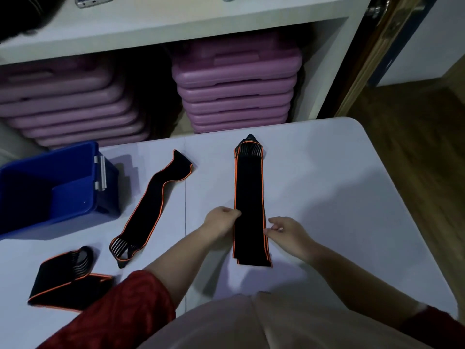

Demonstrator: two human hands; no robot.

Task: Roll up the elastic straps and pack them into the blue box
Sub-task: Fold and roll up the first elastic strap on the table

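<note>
Straightened elastic strap (249,197) lies flat mid-counter (327,172), left hand (220,221) and right hand (286,231) pinching its two long edges near the close end; soft, light, likely springy, so rolling probably best starts from that end, toward blue box (50,187).

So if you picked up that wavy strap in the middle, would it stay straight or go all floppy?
Probably floppy: the wavy strap already bends and ripples lying flat on the table. It looks thin, so likely light. Being flat fabric, it shouldn't roll away by itself.
</note>
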